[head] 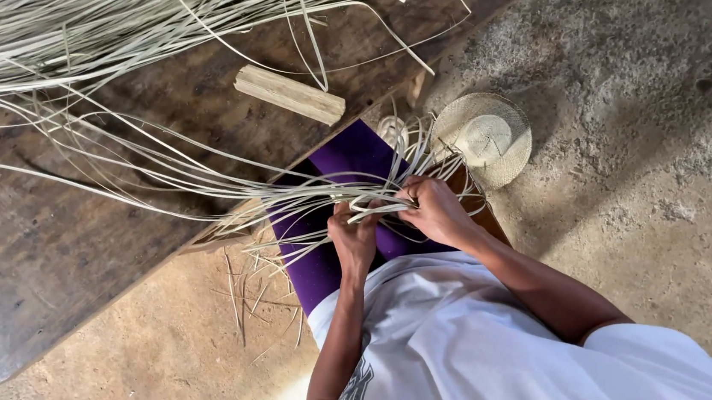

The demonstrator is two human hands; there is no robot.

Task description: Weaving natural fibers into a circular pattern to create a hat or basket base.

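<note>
While both sets of fingers curl tight over the person's lap, the left hand [353, 241] and the right hand [436, 210] each pinch pale straw strips [313, 197] where these cross in a small woven knot. That knot sits between the two hands and is mostly covered by them, so its pattern is hard to make out. The fingertips themselves are tucked under the strips and cannot be seen clearly.

Just beneath the hands lie purple trousers [352, 153], and nearer the body a white shirt [454, 337] whose dark print is cut off at the lower edge. From the fingers the loose strips fan away to the left, over a dark wooden desk [51, 244], and join a thick sheaf at the far edge that runs out of view. Beyond the fingers on the desk rests a pale wooden block [288, 93]. Just past the right hand a small round woven straw hat [488, 137] lies on the concrete floor [649, 114].
</note>
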